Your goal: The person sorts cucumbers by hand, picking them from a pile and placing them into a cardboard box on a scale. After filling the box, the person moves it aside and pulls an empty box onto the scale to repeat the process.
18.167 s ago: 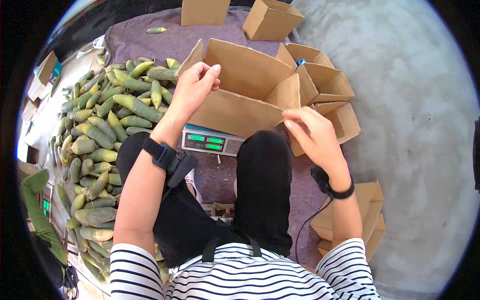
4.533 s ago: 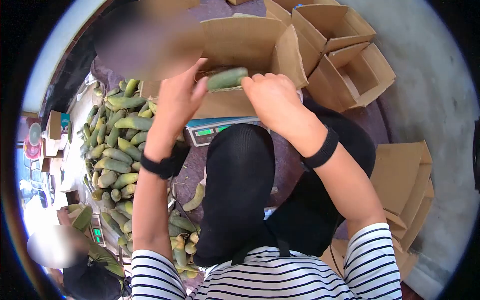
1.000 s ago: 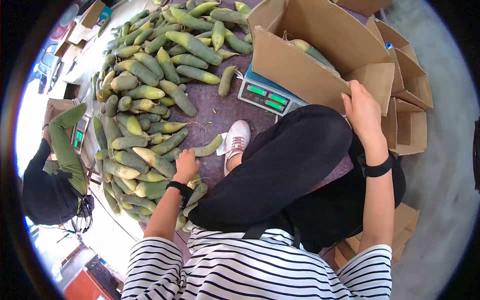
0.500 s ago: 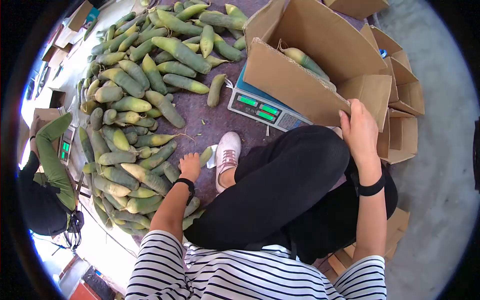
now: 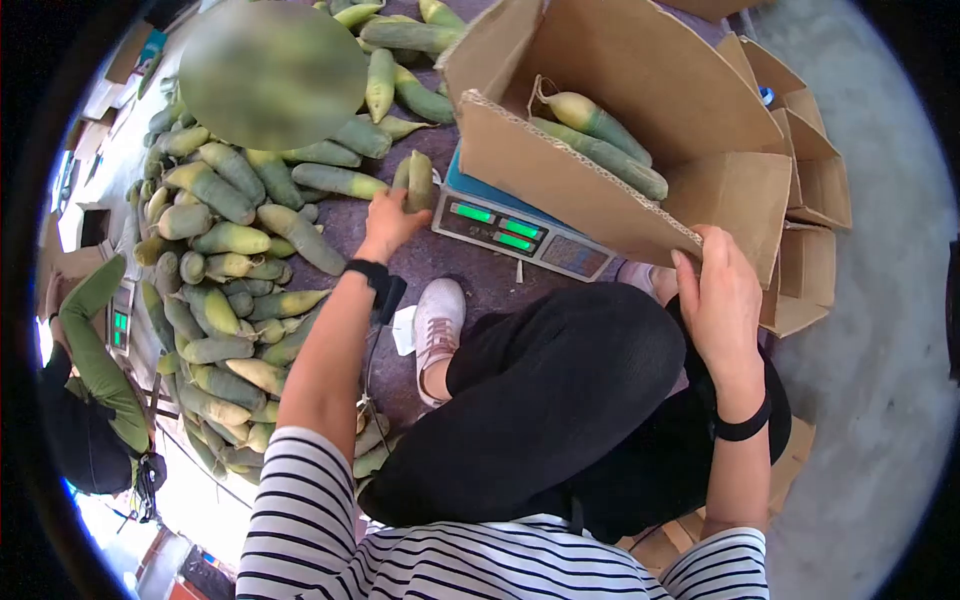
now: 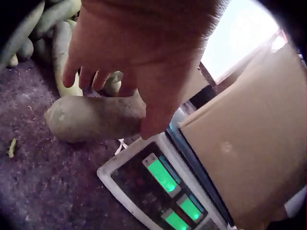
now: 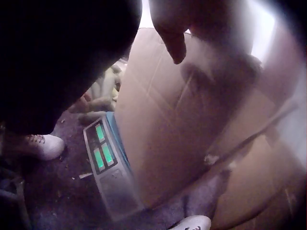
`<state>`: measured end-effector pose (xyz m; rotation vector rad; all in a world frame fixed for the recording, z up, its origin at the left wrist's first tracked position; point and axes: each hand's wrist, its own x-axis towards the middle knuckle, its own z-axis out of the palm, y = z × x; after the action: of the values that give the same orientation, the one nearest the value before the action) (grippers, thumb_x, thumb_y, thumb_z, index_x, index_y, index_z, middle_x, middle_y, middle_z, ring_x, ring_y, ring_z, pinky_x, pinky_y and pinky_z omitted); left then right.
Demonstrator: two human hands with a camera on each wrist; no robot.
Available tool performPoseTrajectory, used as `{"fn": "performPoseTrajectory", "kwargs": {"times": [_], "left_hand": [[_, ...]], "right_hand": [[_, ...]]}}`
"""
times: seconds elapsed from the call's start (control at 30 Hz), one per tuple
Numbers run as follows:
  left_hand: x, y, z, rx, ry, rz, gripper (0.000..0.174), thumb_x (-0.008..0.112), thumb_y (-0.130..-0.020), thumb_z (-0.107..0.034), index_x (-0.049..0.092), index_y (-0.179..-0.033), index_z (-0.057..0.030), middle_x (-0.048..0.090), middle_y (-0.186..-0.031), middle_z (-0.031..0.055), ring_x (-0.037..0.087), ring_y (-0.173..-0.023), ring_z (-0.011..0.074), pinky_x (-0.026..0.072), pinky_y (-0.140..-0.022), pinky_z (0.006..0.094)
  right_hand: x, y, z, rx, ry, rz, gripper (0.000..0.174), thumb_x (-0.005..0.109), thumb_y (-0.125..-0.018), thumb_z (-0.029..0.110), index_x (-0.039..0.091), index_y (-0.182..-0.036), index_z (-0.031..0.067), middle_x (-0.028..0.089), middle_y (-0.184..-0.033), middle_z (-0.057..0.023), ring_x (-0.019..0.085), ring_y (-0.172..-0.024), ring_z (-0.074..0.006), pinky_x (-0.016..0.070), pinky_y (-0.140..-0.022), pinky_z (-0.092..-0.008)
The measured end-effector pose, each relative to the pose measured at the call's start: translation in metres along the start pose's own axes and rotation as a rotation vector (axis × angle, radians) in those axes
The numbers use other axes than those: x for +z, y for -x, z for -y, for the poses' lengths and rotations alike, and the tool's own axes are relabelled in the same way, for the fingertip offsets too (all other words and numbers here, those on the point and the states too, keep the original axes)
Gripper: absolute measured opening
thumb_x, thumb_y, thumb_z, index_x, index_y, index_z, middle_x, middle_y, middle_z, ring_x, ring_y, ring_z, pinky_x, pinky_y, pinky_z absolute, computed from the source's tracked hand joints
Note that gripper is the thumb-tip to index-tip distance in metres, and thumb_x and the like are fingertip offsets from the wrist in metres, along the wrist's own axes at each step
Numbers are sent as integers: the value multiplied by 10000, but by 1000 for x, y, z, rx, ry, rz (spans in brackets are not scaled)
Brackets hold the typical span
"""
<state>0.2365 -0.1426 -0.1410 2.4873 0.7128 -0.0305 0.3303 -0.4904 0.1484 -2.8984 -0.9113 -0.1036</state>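
My left hand [image 5: 393,225] is at a short green radish [image 5: 420,182] beside the scale [image 5: 570,255]. In the left wrist view, the thumb and fingers of that hand [image 6: 134,57] close about one end of the radish [image 6: 91,119]; a second radish [image 5: 401,172] shows next to it in the head view, its contact with the hand unclear. With my right hand [image 5: 722,300] I grip the near edge of a cardboard box [image 5: 560,185], thumb on its outer face. The tilted-looking box stands over the scale, with two radishes [image 5: 600,125] visible inside.
A large pile of radishes [image 5: 230,240] covers the left. Open boxes [image 5: 805,270] stand at the right, more cardboard [image 5: 790,455] below. My shoe [image 5: 438,325] and a paper scrap [image 5: 403,330] lie before the scale. Another person [image 5: 95,420] sits far left.
My left hand has moved up from the lower radish by my shoe to the scale's left side; that radish no longer shows there. My right hand stays on the box edge, where more radish shows inside.
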Motion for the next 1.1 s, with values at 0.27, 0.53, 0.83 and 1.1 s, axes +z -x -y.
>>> {"fn": "performPoseTrajectory", "kwargs": {"times": [0.27,0.53,0.83,1.1], "left_hand": [[28,-16,15,-47,-73,205,572,705,-698,-469,622,-1091,-62,525,-1111,326,520,-1043,435,446,-901,432],[38,50,58,-163,301,186,611,720,-715,-457,618,-1040,50,669,-888,194,652,-777,273,500,-706,346],[-142,136,-72,54,691,-1,404,663,-813,-110,530,-1167,31,534,-1133,72,510,-1038,144,413,-876,289],[-240,106,-283,913,159,-660,545,812,-623,-137,583,-1096,6,412,-1334,208,437,-1214,338,359,-1002,401]], "right_hand": [[4,1,-3,-10,-1,-31,261,671,-761,131,529,-958,36,576,-852,-144,586,-794,-315,471,-699,-407],[11,3,-9,-28,10,-91,239,670,-750,165,514,-877,37,568,-796,-130,597,-756,-293,475,-673,-407],[20,6,-12,-15,67,-123,262,686,-748,161,511,-894,31,584,-809,-133,610,-771,-301,489,-686,-402],[26,8,-14,-19,64,-165,266,689,-744,201,521,-879,44,594,-815,-120,620,-777,-287,498,-692,-390]]}}
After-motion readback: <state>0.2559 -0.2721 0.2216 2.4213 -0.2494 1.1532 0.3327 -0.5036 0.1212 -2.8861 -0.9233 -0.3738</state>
